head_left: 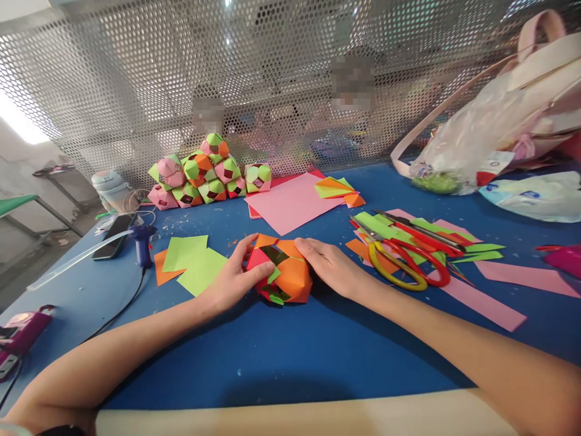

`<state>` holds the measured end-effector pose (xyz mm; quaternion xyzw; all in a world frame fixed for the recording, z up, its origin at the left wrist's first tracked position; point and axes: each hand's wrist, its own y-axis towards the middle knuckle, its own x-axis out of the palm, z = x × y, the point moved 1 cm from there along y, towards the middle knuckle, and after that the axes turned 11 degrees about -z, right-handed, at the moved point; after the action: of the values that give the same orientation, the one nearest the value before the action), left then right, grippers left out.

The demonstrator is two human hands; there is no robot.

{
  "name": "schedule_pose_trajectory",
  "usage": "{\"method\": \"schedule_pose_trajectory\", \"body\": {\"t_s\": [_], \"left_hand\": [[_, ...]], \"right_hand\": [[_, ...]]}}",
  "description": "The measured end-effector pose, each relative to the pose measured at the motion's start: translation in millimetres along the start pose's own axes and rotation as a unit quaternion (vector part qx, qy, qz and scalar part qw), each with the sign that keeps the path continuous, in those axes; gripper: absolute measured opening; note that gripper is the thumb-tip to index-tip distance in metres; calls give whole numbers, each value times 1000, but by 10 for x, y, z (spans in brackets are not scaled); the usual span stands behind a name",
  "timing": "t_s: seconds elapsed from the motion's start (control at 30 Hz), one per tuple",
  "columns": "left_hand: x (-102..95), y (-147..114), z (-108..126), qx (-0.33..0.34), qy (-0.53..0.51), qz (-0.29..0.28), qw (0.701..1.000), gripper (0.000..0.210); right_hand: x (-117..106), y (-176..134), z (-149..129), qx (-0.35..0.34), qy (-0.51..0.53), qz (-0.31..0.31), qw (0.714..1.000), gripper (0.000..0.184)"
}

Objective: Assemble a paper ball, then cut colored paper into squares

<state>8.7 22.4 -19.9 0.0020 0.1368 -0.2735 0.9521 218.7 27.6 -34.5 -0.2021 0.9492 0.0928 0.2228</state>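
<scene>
Between my two hands sits a folded paper ball (293, 275) of orange, red and green pieces, with dark openings in its faces. My left hand (238, 269) grips its left side, the thumb lying across the front and the fingers behind. On the other side, my right hand (329, 263) presses against the ball's upper right, its fingers partly hidden behind it. Just left of my left hand lie green paper squares (193, 260) over an orange one (166, 269). Scissors with red and yellow handles (403, 263) rest on paper scraps to the right.
Finished paper balls (200, 172) are stacked against the perforated metal screen (290, 91). Pink sheets (290, 203) lie before it. A glue gun (143, 242), phone (113, 236), bottle (111, 188) and purple power strip (22, 336) are at left; a bag (540, 79) stands at right.
</scene>
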Motion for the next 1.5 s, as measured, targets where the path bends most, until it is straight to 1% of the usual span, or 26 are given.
{"method": "schedule_pose_trajectory", "body": {"t_s": [0.1, 0.23, 0.47, 0.53, 0.6, 0.67, 0.7, 0.73, 0.77, 0.83, 0.87, 0.93, 1.03, 1.33, 1.5], "left_hand": [[10, 9, -27, 8, -5, -5, 1000, 77], [65, 10, -69, 21, -48, -9, 999, 77], [128, 20, -118, 43, -70, 48, 995, 68], [131, 23, -133, 42, -87, 51, 994, 68], [137, 22, -144, 40, -102, 53, 993, 68], [145, 18, -149, 43, -105, 59, 992, 67], [149, 16, -150, 46, -106, 63, 991, 66], [153, 16, -152, 49, -107, 65, 991, 66], [156, 17, -155, 52, -108, 66, 991, 66], [159, 22, -163, 56, -114, 65, 990, 65], [158, 25, -167, 58, -117, 65, 989, 65], [157, 31, -176, 61, -125, 68, 988, 66], [155, 33, -186, 60, -139, 66, 986, 67], [129, 41, -218, 56, -126, 68, 988, 61], [127, 45, -220, 47, -122, 68, 989, 61]], "right_hand": [[11, 11, 9, 8, 12, -18, 1000, 51], [30, 39, 31, 9, 20, -26, 999, 53], [44, 29, 63, -2, -43, 14, 999, 56], [15, -14, 76, -3, -44, 10, 999, 59], [-10, -75, 76, -14, -40, -24, 999, 72], [-10, -135, 54, -33, -62, -64, 995, 94], [1, -159, 40, -42, -85, -77, 993, 101], [18, -176, 26, -47, -111, -80, 989, 103], [37, -185, 15, -50, -134, -76, 987, 101], [72, -182, 9, -58, -144, -62, 986, 88], [83, -173, 14, -64, -134, -56, 987, 82], [86, -153, 33, -75, -102, -47, 991, 77], [66, -136, 56, -77, -74, -52, 993, 77], [32, -151, 17, -72, -61, -87, 992, 72], [6, -148, 17, -69, -52, -102, 991, 73]]}}
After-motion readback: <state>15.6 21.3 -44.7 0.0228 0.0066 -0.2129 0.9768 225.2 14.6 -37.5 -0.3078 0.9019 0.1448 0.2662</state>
